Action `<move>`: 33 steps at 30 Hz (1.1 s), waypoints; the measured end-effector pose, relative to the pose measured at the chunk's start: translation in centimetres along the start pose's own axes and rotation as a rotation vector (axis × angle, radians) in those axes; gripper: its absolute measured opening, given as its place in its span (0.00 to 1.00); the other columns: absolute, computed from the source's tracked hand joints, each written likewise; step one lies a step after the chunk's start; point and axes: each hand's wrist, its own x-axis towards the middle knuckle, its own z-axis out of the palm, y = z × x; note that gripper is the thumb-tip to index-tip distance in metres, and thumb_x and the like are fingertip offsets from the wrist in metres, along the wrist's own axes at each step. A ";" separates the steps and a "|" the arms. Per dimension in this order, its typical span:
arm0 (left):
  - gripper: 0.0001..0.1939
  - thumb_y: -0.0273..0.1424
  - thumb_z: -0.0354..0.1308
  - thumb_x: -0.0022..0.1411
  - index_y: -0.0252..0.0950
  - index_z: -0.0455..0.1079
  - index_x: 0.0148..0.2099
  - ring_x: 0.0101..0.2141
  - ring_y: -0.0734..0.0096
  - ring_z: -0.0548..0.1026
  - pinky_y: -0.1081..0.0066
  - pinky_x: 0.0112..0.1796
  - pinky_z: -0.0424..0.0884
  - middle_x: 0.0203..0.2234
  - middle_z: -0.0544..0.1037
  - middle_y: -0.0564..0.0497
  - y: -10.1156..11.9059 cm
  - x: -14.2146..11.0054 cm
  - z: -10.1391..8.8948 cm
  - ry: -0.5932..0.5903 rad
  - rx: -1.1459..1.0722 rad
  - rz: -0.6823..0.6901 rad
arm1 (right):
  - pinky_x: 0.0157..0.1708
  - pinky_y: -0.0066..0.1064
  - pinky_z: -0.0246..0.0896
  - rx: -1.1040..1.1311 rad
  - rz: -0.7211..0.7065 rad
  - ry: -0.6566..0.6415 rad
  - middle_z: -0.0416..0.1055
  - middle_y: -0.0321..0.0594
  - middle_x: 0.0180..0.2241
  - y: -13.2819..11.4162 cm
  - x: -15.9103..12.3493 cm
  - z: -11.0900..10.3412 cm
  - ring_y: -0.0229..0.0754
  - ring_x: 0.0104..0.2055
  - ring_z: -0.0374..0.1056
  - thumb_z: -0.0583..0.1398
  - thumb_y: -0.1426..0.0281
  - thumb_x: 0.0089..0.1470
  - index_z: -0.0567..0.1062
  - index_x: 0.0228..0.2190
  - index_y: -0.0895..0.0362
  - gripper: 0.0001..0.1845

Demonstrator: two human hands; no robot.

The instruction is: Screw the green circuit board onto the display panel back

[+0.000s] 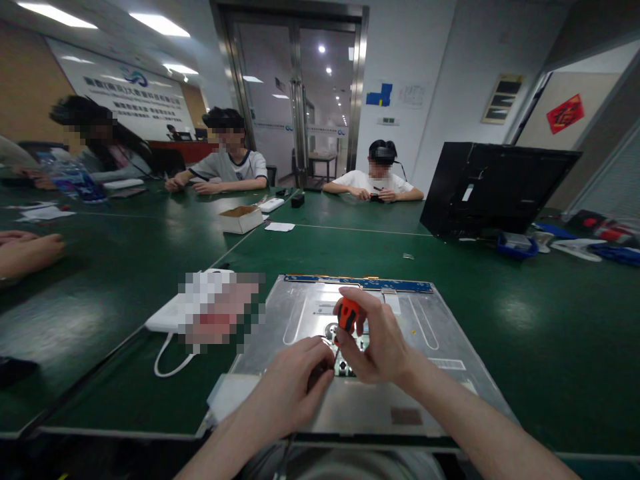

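Head view: right hand (383, 339) pinches an orange-and-black screwdriver (348, 313) slanting down toward the circuit board (344, 367); left hand (296, 372) curls beside it, grip unclear

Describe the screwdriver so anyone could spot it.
At the near edge of the green table lies a wide metal panel. Above it, the right hand grips the screwdriver. Its orange-red and black handle stands out against the silver panel.
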 end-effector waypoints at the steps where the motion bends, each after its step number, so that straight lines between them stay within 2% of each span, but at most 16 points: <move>1: 0.07 0.26 0.52 0.65 0.38 0.72 0.40 0.35 0.63 0.74 0.69 0.36 0.67 0.34 0.77 0.48 0.0 0.0 0.0 0.000 0.000 0.002 | 0.20 0.27 0.62 -0.010 0.005 0.010 0.72 0.35 0.31 0.0 0.0 0.0 0.37 0.23 0.66 0.55 0.73 0.59 0.57 0.62 0.55 0.29; 6: 0.08 0.26 0.52 0.64 0.38 0.72 0.39 0.35 0.63 0.74 0.69 0.35 0.67 0.33 0.77 0.48 -0.1 0.0 0.1 0.011 -0.003 0.010 | 0.20 0.27 0.59 -0.067 0.004 0.070 0.67 0.29 0.26 0.1 0.1 0.4 0.36 0.20 0.60 0.56 0.72 0.61 0.59 0.60 0.53 0.27; 13: 0.09 0.25 0.51 0.63 0.37 0.72 0.40 0.36 0.62 0.74 0.68 0.35 0.67 0.35 0.77 0.47 -0.2 0.0 0.1 0.006 -0.021 0.014 | 0.21 0.26 0.61 -0.079 -0.004 0.066 0.69 0.29 0.26 0.3 -0.1 0.5 0.35 0.20 0.61 0.57 0.68 0.64 0.60 0.59 0.53 0.23; 18: 0.08 0.26 0.52 0.64 0.37 0.72 0.40 0.37 0.62 0.74 0.68 0.37 0.68 0.35 0.78 0.47 -0.1 0.0 0.1 0.003 -0.026 0.003 | 0.22 0.27 0.65 0.014 -0.030 0.003 0.73 0.36 0.32 0.1 0.2 0.0 0.37 0.25 0.67 0.55 0.73 0.61 0.58 0.63 0.55 0.30; 22: 0.08 0.27 0.53 0.65 0.38 0.73 0.41 0.37 0.61 0.75 0.67 0.38 0.70 0.35 0.78 0.47 -0.1 0.0 0.1 0.008 -0.019 0.006 | 0.21 0.26 0.64 0.054 -0.011 -0.014 0.75 0.40 0.36 0.1 0.1 -0.2 0.36 0.25 0.68 0.54 0.75 0.58 0.57 0.64 0.56 0.33; 33: 0.08 0.25 0.52 0.64 0.38 0.73 0.40 0.37 0.62 0.75 0.68 0.38 0.69 0.35 0.78 0.47 0.0 0.0 0.0 0.002 -0.014 0.003 | 0.21 0.27 0.62 -0.085 0.003 0.052 0.72 0.31 0.27 0.0 0.0 0.3 0.34 0.20 0.63 0.56 0.70 0.64 0.60 0.60 0.54 0.24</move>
